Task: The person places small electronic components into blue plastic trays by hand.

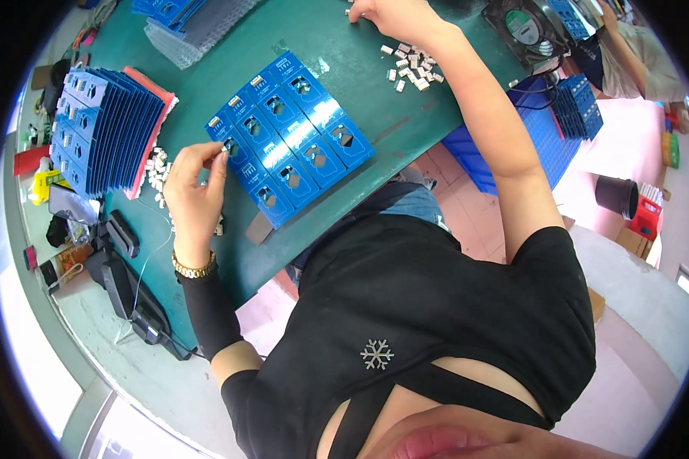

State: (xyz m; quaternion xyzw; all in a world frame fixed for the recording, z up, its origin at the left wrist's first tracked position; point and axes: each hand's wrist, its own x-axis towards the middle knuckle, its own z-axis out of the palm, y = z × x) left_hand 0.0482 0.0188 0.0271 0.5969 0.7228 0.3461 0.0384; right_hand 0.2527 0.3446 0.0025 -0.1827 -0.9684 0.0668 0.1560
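Note:
A blue circuit-board panel (295,138), divided into several units with dark cutouts, lies on the green table. Small white connectors (235,101) sit along its upper left edge. My left hand (195,187) has thumb and forefinger pinched together at the panel's left corner; whatever is between the fingertips is too small to name. At the far edge of view my right hand (396,18) reaches across with its fingers drawn together, partly cut off by the frame. Something tiny and whitish shows at its fingertips. Near that forearm is a pile of loose white connectors (415,67).
A stack of blue panels (107,134) stands at left, beside more white connectors (158,170). Bubble wrap (187,42) lies at the back. A black fan (524,29) and a blue crate (505,145) are at right, where another person's arm (628,53) shows.

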